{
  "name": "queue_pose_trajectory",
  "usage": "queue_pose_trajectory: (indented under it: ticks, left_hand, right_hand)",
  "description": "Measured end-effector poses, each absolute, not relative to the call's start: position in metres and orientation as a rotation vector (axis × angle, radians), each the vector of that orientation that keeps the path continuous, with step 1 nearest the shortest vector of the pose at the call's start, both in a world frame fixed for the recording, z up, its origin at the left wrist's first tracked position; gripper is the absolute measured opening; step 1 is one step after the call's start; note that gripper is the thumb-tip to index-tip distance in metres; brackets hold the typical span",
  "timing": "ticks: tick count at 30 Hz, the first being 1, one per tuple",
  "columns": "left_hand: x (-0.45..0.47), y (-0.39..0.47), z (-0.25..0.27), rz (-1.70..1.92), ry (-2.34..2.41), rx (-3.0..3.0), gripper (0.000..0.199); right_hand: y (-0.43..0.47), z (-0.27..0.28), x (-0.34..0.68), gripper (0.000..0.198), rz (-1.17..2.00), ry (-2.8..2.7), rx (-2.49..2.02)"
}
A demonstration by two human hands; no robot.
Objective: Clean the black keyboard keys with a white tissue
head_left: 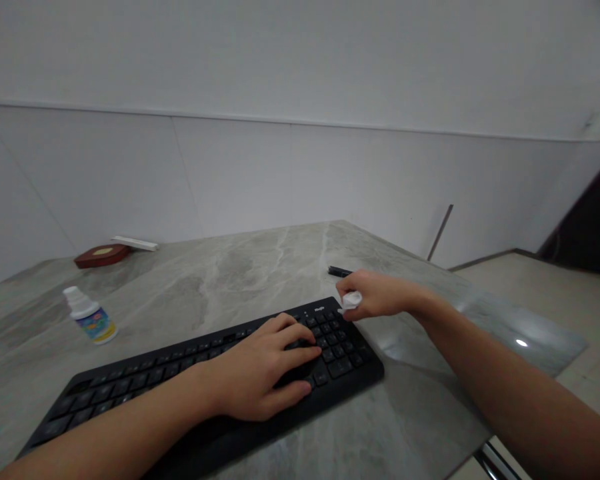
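A black keyboard lies at a slant across the front of the marble-patterned table. Spread over its right half, my left hand rests with the fingers apart, near the number pad. At the keyboard's top right corner, my right hand is closed around a crumpled white tissue, part of which shows between the fingers. The end of a dark, pen-like thing sticks out just beyond this hand; whether it is held or lies on the table, I cannot tell.
A white spray bottle with a colourful label stands at the left. Near the wall are a reddish-brown wooden piece and a white strip. The grey table ends at the right, with floor beyond.
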State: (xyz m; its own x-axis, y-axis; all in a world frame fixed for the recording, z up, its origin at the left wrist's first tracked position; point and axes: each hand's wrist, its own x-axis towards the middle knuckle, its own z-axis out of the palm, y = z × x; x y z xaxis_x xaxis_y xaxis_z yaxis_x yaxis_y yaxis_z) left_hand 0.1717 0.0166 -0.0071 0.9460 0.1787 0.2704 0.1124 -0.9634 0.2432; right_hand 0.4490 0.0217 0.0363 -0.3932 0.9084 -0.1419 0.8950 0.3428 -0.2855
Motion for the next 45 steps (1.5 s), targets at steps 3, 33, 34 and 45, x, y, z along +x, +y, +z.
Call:
queue_pose_trajectory:
  ticks: [3, 33, 34, 45]
  left_hand:
    - [0.1716, 0.0166, -0.0072, 0.427, 0.215, 2.878, 0.041]
    - [0.1724, 0.0153, -0.0036, 0.434, 0.203, 2.882, 0.04]
    - [0.1723, 0.0153, -0.0035, 0.434, 0.206, 2.883, 0.04]
    - [0.1728, 0.0153, -0.0051, 0.442, 0.214, 2.872, 0.04]
  right_hand:
    - [0.0209, 0.0347, 0.4457, 0.016, 0.69, -2.607, -1.588]
    - [0.0262, 0.0303, 0.4511, 0.011, 0.348, -2.594, -1.727]
    - [0.0258, 0.0304, 0.4504, 0.011, 0.396, -2.606, -1.689]
    - [0.0233, 0.0317, 0.4484, 0.009, 0.393, -2.592, -1.704]
